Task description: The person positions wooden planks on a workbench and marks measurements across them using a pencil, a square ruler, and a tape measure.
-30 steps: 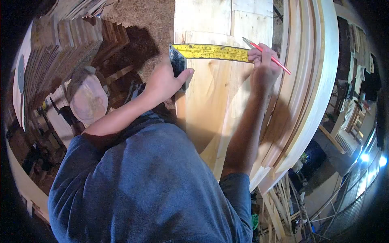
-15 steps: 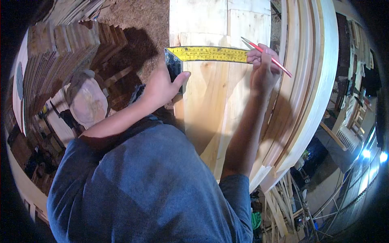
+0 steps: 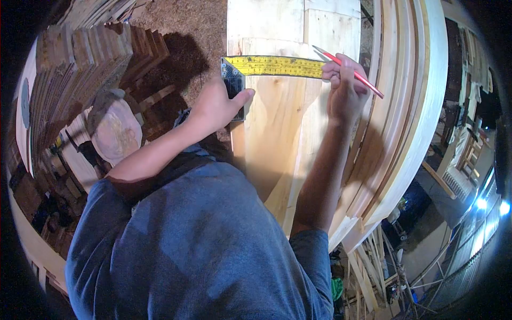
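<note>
A try square with a yellow ruled blade (image 3: 277, 66) lies across a pale wooden board (image 3: 274, 122). Its dark stock sits against the board's left edge. My left hand (image 3: 216, 106) is wrapped round that stock, thumb toward the board. At the blade's far end, my right hand (image 3: 344, 88) has its fingertips on or right beside the blade. Between its fingers is a red pencil (image 3: 358, 77), its tip pointing up and left over the board.
Long planed boards (image 3: 410, 106) are stacked along the right. On the left stands a pile of cut wooden pieces (image 3: 85, 58), with a pale sawn log end (image 3: 117, 130) below it. Bright lamps (image 3: 493, 206) shine at the far right.
The board and square appear slightly higher and farther right in view. The left hand has shifted a little right with the stock. The right hand's grip on the pencil looks the same.
</note>
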The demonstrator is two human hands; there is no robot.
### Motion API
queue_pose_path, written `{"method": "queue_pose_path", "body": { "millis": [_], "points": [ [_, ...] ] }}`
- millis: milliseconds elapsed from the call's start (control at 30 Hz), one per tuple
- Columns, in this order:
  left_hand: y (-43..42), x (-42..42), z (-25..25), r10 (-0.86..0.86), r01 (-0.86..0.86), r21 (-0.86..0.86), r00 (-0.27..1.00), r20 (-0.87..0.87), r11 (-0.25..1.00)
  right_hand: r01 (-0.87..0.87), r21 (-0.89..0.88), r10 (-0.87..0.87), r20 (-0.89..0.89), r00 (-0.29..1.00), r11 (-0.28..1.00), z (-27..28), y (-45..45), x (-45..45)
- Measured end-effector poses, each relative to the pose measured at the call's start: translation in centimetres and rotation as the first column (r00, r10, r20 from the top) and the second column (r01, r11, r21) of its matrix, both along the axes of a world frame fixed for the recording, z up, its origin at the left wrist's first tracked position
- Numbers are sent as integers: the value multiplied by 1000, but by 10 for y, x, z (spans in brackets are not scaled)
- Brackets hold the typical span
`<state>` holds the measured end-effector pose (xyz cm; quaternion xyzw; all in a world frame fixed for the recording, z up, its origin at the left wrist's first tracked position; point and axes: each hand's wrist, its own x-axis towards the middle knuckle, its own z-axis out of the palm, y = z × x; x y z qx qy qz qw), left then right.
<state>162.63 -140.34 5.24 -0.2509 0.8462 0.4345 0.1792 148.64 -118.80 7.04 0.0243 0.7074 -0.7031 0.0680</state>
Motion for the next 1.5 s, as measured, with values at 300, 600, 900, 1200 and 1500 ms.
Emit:
{"method": "queue_pose_path", "body": {
  "millis": [300,600,900,1200,1500],
  "points": [
    [-1,-6,12,-5,2,61,999,44,998,-11,48,8,60,998,999,-5,-3,12],
    [-6,-14,22,-13,-36,227,977,212,973,1,51,-6,100,995,999,-12,-11,16],
    [-10,-20,37,-28,-45,254,961,275,966,-228,87,195,283,939,970,26,-68,30],
    [-9,-20,36,-10,-80,332,965,261,940,-298,91,268,254,929,950,17,-83,29],
    [-9,-21,39,2,-102,378,967,256,920,-296,61,278,207,938,953,12,-81,30]
  ]
}}
